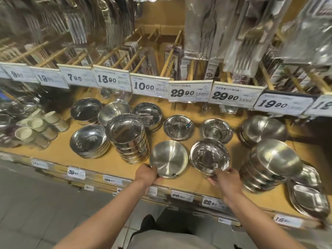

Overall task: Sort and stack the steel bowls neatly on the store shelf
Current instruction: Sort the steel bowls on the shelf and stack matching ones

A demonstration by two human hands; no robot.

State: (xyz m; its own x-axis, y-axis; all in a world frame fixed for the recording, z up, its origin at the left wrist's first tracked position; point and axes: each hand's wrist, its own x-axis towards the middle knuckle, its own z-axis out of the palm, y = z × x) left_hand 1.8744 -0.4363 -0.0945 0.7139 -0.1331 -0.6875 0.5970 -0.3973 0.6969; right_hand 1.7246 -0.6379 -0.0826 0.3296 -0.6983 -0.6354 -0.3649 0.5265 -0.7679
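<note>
wooden store shelf (59,150), grey tiled floor (36,203); left hand (146,174) grips brushed bowl (168,159), right hand (227,179) grips shiny bowl (209,155).

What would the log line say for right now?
left hand: grips brushed bowl | right hand: holds shiny bowl | both bowls at shelf front | stacking: not yet

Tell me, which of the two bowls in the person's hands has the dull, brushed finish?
The brushed bowl gripped by the left hand; the mirror-shiny bowl is at the right hand.
</note>
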